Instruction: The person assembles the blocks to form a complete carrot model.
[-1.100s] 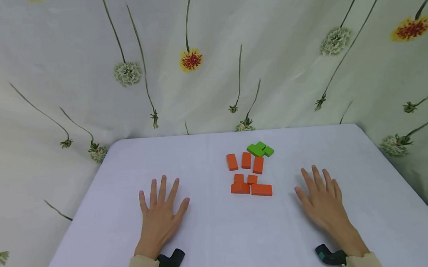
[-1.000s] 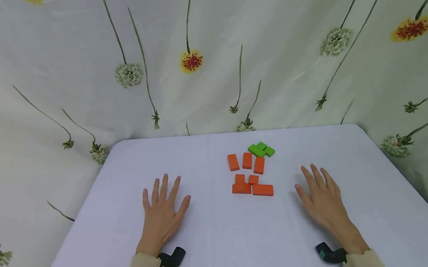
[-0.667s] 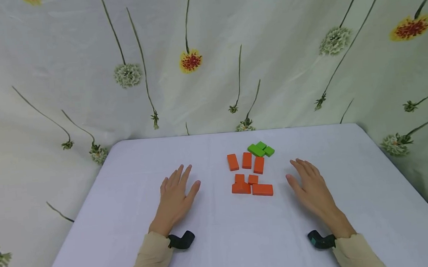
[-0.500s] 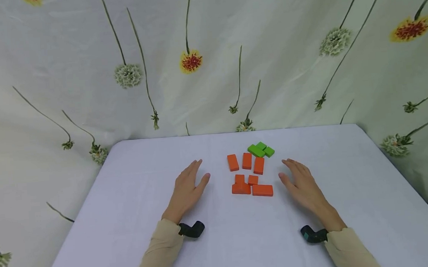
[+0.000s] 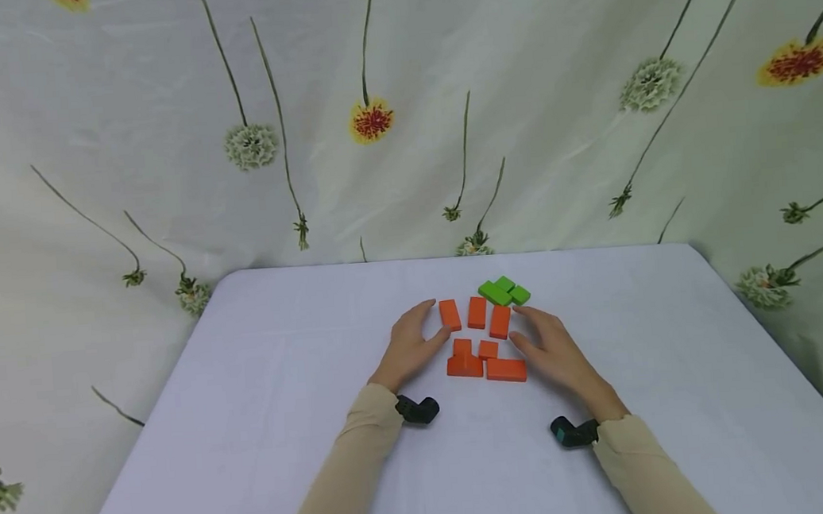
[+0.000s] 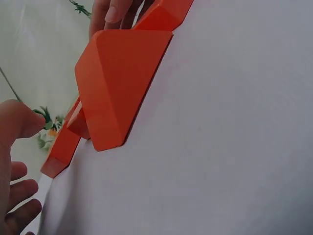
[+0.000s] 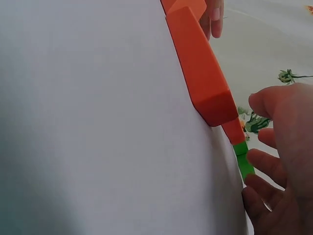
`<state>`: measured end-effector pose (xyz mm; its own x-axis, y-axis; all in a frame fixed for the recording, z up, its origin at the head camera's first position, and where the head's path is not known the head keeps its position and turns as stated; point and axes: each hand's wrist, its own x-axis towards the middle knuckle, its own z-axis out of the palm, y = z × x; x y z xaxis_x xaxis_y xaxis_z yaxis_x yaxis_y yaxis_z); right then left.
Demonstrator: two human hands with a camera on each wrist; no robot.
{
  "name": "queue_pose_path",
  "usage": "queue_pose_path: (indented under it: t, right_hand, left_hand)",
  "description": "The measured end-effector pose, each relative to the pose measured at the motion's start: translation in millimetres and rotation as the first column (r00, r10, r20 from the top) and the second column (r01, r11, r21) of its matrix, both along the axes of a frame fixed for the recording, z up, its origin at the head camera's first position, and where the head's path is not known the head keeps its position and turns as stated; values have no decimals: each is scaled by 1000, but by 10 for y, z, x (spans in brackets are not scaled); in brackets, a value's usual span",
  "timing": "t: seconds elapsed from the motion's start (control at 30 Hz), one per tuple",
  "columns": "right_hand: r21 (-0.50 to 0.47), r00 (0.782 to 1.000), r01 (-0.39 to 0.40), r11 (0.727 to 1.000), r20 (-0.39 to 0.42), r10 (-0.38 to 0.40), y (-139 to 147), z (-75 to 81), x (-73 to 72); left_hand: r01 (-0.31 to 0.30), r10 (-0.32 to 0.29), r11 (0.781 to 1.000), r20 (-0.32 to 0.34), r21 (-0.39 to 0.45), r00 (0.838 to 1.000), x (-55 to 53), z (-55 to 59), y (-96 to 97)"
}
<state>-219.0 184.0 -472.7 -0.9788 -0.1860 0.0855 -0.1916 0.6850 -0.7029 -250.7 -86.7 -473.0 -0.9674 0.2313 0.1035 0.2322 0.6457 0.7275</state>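
My left hand (image 5: 407,349) reaches in with thumb and fingers spread apart, fingertips right beside the leftmost upright orange block (image 5: 450,316). From the other side my right hand (image 5: 554,350) is half curved, its fingertips close to the rightmost orange block (image 5: 500,322) and thumb just below it. A middle orange block (image 5: 477,312) lies between these two. Nearer to me are a slant-sided orange block (image 6: 122,83), a long orange block (image 7: 200,68), a small orange cube (image 5: 488,349) and another orange block (image 5: 462,346). In both wrist views a gap shows between fingers and blocks.
Several green blocks (image 5: 494,292) lie together behind the orange ones. A white cloth-covered table (image 5: 283,361) carries everything. A flower-printed curtain (image 5: 514,82) hangs behind its far edge. Each wrist wears a black camera mount (image 5: 418,409).
Both hands have lifted from lying flat and spread at the sides and moved inward and forward to the blocks, their fingers drawing closer together. The blocks have stayed put.
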Motion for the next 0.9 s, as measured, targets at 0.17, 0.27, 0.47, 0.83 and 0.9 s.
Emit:
queue_pose_path:
  t: [0.17,0.27,0.47,0.83,0.9]
  right_hand:
    - [-10,999,-37,999,-29,37,-11,-72,-100]
    - [17,997,-56,998,-53,56,-9,-96,-140]
    - [84,998,-36,996,-51,40,-25,-85,-160]
    - [50,1000,-9,999,-24,10,-37,-94,-196]
    - [29,1000,-5,1000,-21,6,-34,-97,-191]
  left_hand:
    - [37,-39,997,-30,-62,999,-94,-50,78]
    - [40,-46,994,-53,-106,998,-132,-76,95]
    - [35,-42,993,-70,-109,997,-154,-61,93]
    - [8,-9,999,-41,-39,999,-192,-100,21]
    - [-9,9,1000,-19,1,1000,-178,-109,-8]
